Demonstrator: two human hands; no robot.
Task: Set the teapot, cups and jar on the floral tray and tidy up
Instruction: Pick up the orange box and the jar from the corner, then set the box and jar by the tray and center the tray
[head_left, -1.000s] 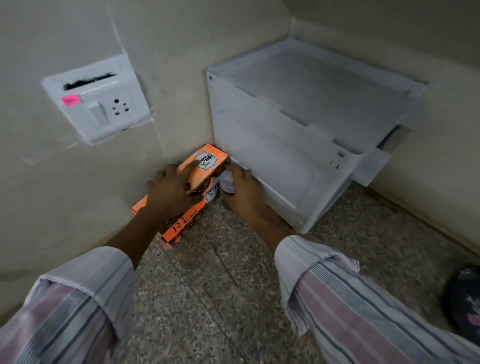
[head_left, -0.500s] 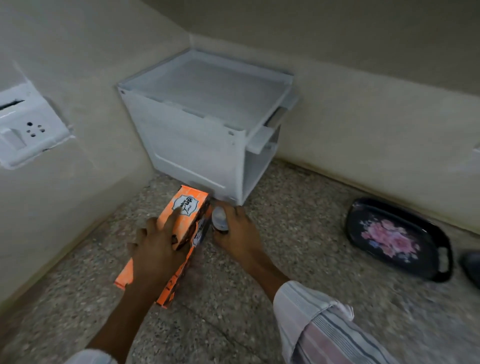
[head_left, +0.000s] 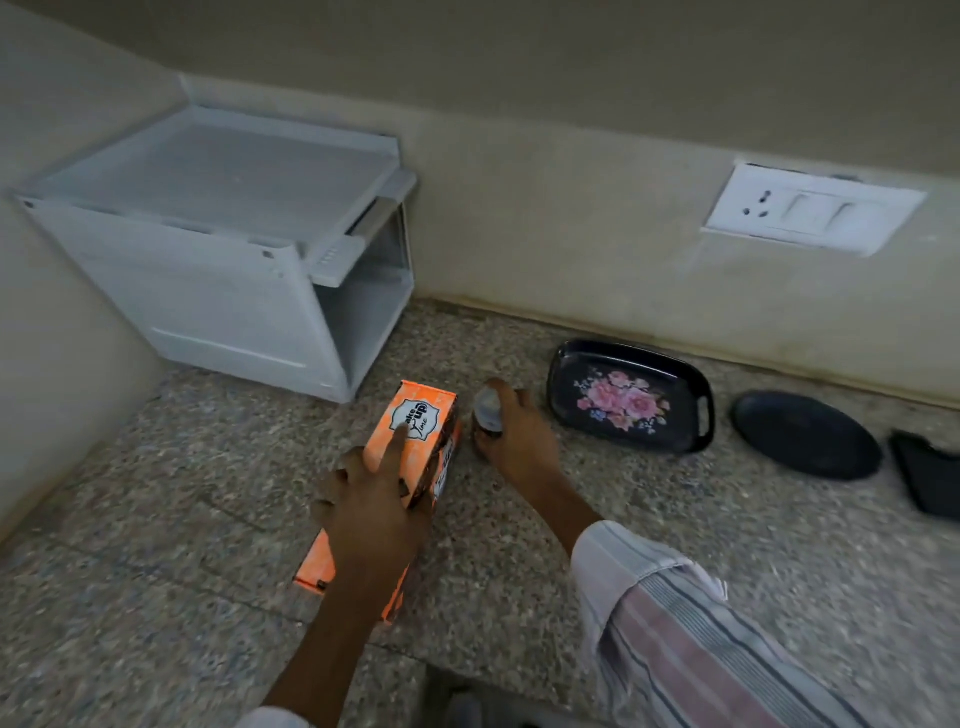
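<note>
Shift: orange box (head_left: 415, 447) and jar (head_left: 488, 411) now clear of the white shelf unit (head_left: 218, 249).
Left hand (head_left: 371, 512): fingers pressed on box.
Right hand (head_left: 514, 441): fingers wrapped around jar, just beside empty floral tray (head_left: 691, 410).
Meaning: jar placement likely next.

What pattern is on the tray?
Pink flowers on a black tray, clearest in the head view.

right sleeve (head_left: 691, 644): pink-white, grey stripes | cuff loose | hands bare
</note>
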